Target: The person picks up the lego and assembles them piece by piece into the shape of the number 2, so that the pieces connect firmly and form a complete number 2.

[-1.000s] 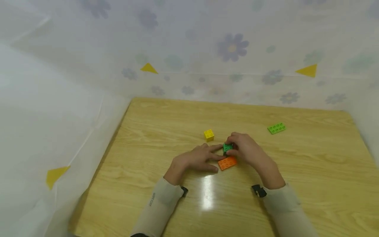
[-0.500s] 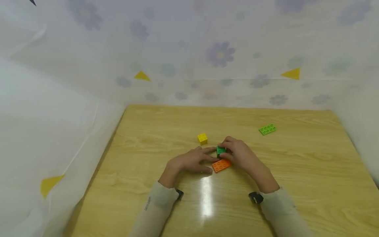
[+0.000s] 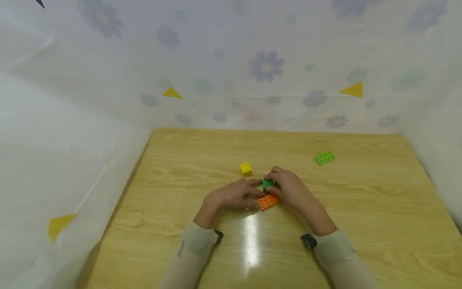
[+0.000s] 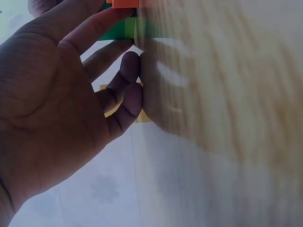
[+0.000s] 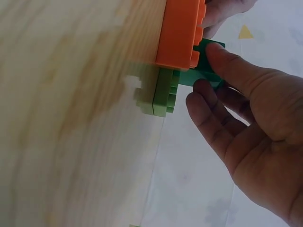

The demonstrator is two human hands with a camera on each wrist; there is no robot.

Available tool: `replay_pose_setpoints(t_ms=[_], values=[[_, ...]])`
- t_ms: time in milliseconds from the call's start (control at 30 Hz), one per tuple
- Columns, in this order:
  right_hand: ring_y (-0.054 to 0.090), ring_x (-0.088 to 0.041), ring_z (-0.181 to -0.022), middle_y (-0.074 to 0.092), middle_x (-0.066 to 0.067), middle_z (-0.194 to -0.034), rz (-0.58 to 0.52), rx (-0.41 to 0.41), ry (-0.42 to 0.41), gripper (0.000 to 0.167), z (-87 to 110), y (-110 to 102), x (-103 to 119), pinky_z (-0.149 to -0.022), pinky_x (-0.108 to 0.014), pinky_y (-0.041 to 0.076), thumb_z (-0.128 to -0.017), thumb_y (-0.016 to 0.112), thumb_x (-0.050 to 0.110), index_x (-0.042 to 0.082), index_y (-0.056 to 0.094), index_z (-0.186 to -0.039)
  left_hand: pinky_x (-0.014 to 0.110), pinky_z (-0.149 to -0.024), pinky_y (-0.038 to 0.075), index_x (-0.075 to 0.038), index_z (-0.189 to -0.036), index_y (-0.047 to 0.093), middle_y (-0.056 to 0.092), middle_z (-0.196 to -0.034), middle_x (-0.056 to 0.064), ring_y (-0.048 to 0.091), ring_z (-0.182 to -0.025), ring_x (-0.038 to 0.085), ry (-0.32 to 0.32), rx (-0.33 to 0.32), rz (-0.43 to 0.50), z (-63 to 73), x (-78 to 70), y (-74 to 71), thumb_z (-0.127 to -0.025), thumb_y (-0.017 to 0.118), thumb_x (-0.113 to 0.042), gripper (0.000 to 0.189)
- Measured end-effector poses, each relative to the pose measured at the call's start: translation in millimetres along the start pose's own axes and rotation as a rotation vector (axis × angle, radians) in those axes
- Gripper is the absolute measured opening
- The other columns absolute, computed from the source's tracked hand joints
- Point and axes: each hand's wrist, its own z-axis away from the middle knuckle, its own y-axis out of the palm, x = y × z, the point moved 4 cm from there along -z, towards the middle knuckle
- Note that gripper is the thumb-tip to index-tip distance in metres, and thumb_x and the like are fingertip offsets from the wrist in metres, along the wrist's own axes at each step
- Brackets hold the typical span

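Observation:
My right hand (image 3: 292, 190) pinches a dark green brick (image 3: 267, 184) between thumb and fingertips. In the right wrist view, a light green studded piece (image 5: 165, 94) lies low against the table, beside and under the dark green brick (image 5: 203, 61). An orange brick (image 3: 268, 202) lies flat just in front of it, toward the person. My left hand (image 3: 234, 195) rests on the table to the left with fingers spread. Its fingertips reach the dark green brick's left side, and its thumb tip is at the orange brick's left end.
Beyond the left hand stands a yellow brick (image 3: 246, 169). A light green flat brick (image 3: 324, 157) lies farther back on the right. All are on a wood-grain table (image 3: 180, 160), bounded by a flowered white sheet (image 3: 216, 80) behind and at the sides.
The head view has shifted, moving the whole scene left in the frame. The left thumb has come nearer the orange brick. The right hand keeps its pinch on the dark green brick.

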Motion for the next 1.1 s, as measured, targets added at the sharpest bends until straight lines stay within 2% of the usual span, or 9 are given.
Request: replay_pose_setpoints(t_ms=[100, 200, 300, 333, 400, 533, 667, 900, 1100], values=[[0.063, -0.017, -0.087, 0.066, -0.003, -0.106, -0.005, -0.008, -0.016, 0.027, 0.1, -0.8, 0.1, -0.078, -0.036, 0.057, -0.093, 0.083, 0.013, 0.003, 0.076, -0.117, 0.038, -0.113, 0.046, -0.022, -0.138, 0.071, 0.048, -0.162, 0.0, 0.051, -0.142, 0.019, 0.026, -0.099, 0.018, -4.2, -1.1, -4.2, -0.106, 0.069, -0.032, 0.034], [0.063, -0.019, -0.087, 0.067, -0.004, -0.108, -0.023, -0.02, -0.033, 0.03, 0.2, 0.9, -0.2, -0.076, -0.035, 0.056, -0.094, 0.082, 0.012, 0.002, 0.076, -0.121, 0.028, -0.089, 0.056, -0.015, -0.117, 0.073, 0.07, -0.126, -0.001, 0.067, -0.106, 0.01, 0.024, -0.254, 0.081, -9.4, -2.5, -9.7, -0.103, 0.073, -0.024, 0.017], [0.061, -0.018, -0.085, 0.066, -0.003, -0.107, -0.047, -0.024, -0.027, 0.032, 0.6, 2.1, -3.4, -0.074, -0.032, 0.054, -0.093, 0.083, 0.012, 0.003, 0.076, -0.123, 0.023, -0.069, 0.055, -0.012, -0.113, 0.066, 0.073, -0.101, 0.001, 0.066, -0.076, 0.006, -0.012, -0.362, 0.163, -14.0, -6.0, -12.7, -0.1, 0.078, -0.021, 0.02], [0.06, -0.017, -0.084, 0.066, -0.002, -0.107, -0.061, -0.022, -0.02, 0.033, 1.1, 2.4, -5.5, -0.073, -0.031, 0.054, -0.093, 0.083, 0.011, 0.003, 0.076, -0.124, 0.022, -0.065, 0.054, -0.011, -0.116, 0.064, 0.073, -0.101, 0.002, 0.065, -0.072, 0.005, -0.033, -0.381, 0.184, -14.8, -7.2, -12.8, -0.099, 0.079, -0.021, 0.025], [0.06, -0.014, -0.085, 0.066, -0.001, -0.108, -0.1, -0.012, -0.006, 0.035, 2.2, 2.8, -9.9, -0.074, -0.03, 0.055, -0.093, 0.083, 0.011, 0.004, 0.075, -0.126, 0.021, -0.063, 0.054, -0.012, -0.122, 0.063, 0.074, -0.108, 0.005, 0.065, -0.07, 0.004, -0.068, -0.398, 0.199, -16.3, -9.0, -12.0, -0.098, 0.08, -0.02, 0.031], [0.063, -0.012, -0.088, 0.066, -0.001, -0.109, -0.19, 0.01, 0.008, 0.039, 5.9, 1.6, -18.8, -0.077, -0.03, 0.057, -0.094, 0.082, 0.011, 0.003, 0.072, -0.131, 0.022, -0.066, 0.055, -0.014, -0.131, 0.066, 0.072, -0.124, 0.003, 0.065, -0.077, 0.004, -0.118, -0.413, 0.205, -16.9, -9.9, -11.1, -0.097, 0.081, -0.022, 0.038], [0.067, -0.016, -0.093, 0.067, -0.002, -0.113, -0.242, 0.028, -0.001, 0.039, 11.5, -4.6, -23.7, -0.08, -0.032, 0.059, -0.095, 0.082, 0.013, 0.004, 0.071, -0.132, 0.021, -0.068, 0.055, -0.016, -0.131, 0.07, 0.073, -0.125, -0.001, 0.065, -0.081, 0.003, -0.126, -0.422, 0.221, -16.5, -9.5, -9.3, -0.097, 0.08, -0.025, 0.037], [0.063, -0.014, -0.086, 0.069, 0.0, -0.1, -0.198, -0.03, -0.062, 0.018, 21.2, -23.6, -24.3, -0.073, -0.036, 0.057, -0.089, 0.088, 0.017, 0.011, 0.076, -0.102, 0.023, -0.071, 0.056, -0.018, -0.127, 0.072, 0.073, -0.121, -0.004, 0.066, -0.084, 0.004, -0.142, -0.436, 0.228, -14.3, -2.3, -11.7, -0.098, 0.08, -0.028, 0.032], [0.066, -0.024, -0.096, 0.073, -0.006, -0.109, -0.232, 0.04, -0.078, 0.026, 21.4, -23.8, -26.4, -0.082, -0.048, 0.058, -0.09, 0.086, 0.015, 0.007, 0.079, -0.113, 0.027, -0.076, 0.056, -0.017, -0.125, 0.073, 0.073, -0.119, -0.002, 0.065, -0.089, 0.008, -0.173, -0.463, 0.18, -6.4, 10.0, -20.5, -0.097, 0.081, -0.028, 0.031]])
